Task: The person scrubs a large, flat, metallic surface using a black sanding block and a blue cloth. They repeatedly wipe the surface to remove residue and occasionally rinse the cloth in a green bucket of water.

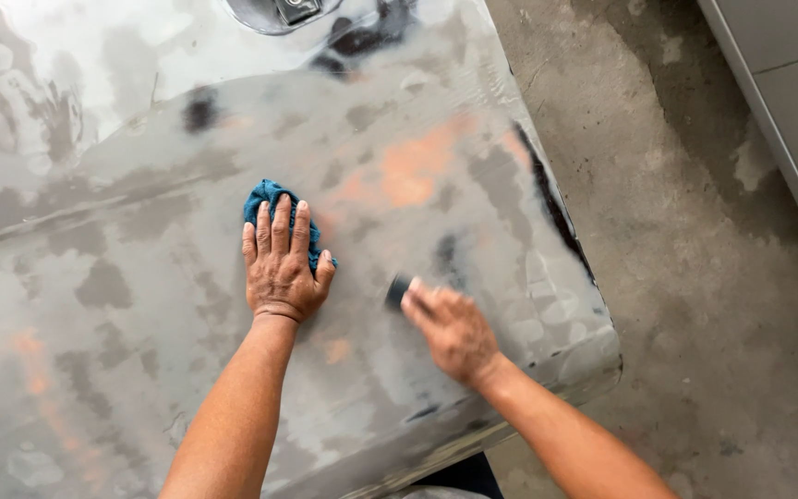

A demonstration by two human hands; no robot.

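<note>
The bare forearms reach onto a large, rigid sanded car body panel (pixel 187 277), where the left hand (pixel 279 268) lies flat pinning a soft, limp blue cloth (pixel 270 199), while the right hand (pixel 450 328) closes around a small dark sanding block (pixel 397 291), probably light, pinched by its sides.

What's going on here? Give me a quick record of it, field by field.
Setting: sanded grey car body panel above a concrete floor
Left hand: pressed flat on a blue cloth
Right hand: blurred, gripping a small dark block against the panel
Panel surface: patchy grey, orange and black spots
</note>
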